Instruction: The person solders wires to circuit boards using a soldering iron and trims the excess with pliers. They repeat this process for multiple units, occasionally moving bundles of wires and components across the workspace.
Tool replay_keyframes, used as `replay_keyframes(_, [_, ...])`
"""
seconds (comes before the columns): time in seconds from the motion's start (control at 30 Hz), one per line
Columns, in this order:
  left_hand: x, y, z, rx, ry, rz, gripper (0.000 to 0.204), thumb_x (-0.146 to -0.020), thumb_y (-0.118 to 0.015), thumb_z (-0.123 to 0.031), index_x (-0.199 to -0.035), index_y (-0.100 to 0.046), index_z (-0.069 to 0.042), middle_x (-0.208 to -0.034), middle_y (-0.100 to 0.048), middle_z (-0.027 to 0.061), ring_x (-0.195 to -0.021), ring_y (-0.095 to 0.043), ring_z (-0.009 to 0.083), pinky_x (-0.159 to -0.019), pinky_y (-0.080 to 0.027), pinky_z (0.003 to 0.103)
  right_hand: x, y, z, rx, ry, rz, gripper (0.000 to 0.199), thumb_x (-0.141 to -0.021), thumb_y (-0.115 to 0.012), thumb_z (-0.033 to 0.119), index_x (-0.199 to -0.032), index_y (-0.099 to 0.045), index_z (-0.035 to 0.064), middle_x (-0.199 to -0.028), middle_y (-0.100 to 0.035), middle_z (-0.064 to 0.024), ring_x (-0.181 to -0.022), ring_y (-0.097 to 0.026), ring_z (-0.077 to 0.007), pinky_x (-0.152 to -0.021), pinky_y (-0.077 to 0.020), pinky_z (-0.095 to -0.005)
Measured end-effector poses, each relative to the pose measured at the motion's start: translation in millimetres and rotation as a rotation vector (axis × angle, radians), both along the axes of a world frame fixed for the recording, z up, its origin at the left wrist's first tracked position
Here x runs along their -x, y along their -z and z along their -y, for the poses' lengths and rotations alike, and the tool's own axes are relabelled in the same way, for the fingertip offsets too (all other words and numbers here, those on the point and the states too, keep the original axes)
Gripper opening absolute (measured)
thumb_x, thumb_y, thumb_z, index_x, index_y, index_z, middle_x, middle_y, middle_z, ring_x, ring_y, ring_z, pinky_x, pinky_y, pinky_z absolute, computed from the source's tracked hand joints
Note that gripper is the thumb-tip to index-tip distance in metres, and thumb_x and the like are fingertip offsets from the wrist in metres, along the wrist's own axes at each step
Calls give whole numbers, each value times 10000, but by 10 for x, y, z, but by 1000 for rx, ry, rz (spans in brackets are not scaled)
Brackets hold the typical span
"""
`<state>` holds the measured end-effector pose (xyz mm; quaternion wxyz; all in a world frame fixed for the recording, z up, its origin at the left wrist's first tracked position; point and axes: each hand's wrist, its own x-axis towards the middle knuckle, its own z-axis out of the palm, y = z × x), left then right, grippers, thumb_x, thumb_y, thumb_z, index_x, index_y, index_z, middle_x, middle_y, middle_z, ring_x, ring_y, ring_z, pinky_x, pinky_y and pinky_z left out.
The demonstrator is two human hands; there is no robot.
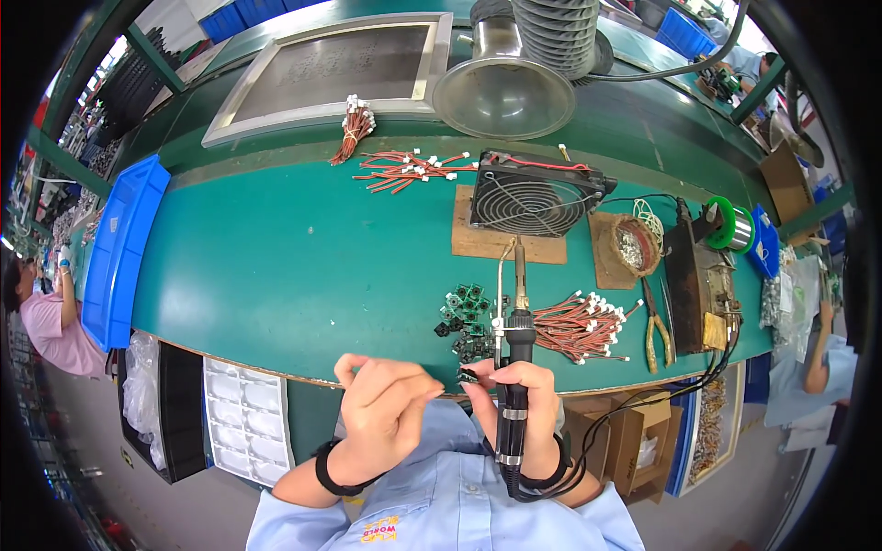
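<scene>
My right hand [531, 393] grips a soldering iron [521, 342] whose tip points away from me, with a thin metal tube along its side. The thumb and fingertips of that hand also pinch a small black part [469, 376] at the table's front edge. Just left of it, my left hand [386, 404] is closed, thumb against fingers; whatever it may hold is hidden. Beyond the right hand lie several small green-and-black circuit parts [467, 303]. Red-and-black wire leads [583, 326] with white connectors are piled right of the iron.
A black fan [533, 204] stands on a wooden board ahead. To the right are a tip-cleaning bowl [634, 248], pliers [658, 338], a soldering station [700, 285] and a solder spool [732, 226]. A blue bin [124, 253] stands left; an extraction hood [503, 96] hangs at the back.
</scene>
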<state>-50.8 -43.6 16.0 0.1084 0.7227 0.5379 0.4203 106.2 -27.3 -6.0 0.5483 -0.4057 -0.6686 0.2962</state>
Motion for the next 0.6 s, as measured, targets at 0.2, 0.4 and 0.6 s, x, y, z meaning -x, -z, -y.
replay_keyframes(0.2, [100, -20, 188, 84, 60, 89, 108, -722, -656, 4, -773, -621, -86, -816, -621, 28, -687, -553, 140, -753, -316, 325, -85, -46, 62, 116, -111, -22, 440, -746, -676, -83, -1024, -362, 47, -884, -638, -183, -756, -660, -194, -667, -533, -291])
replay_keyframes(0.4, [-40, -88, 192, 381, 351, 852, 91, -810, -607, 2, -853, -558, -61, -846, -634, 75, -708, -584, 175, -728, -409, 330, -167, -73, 111, 234, -306, -146, 423, -768, -664, -67, -1028, -351, 50, -907, -622, -192, -796, -659, -214, -703, -538, -318])
replay_keyframes(0.6, [-3, -115, 140, 400, 232, 799, 70, -841, -581, -7, -877, -526, -30, -790, -635, 107, -701, -600, 210, -663, -467, 329, -305, -144, 144, 294, -331, -194, 412, -781, -650, -64, -1034, -348, 57, -915, -612, -202, -825, -659, -233, -711, -539, -327])
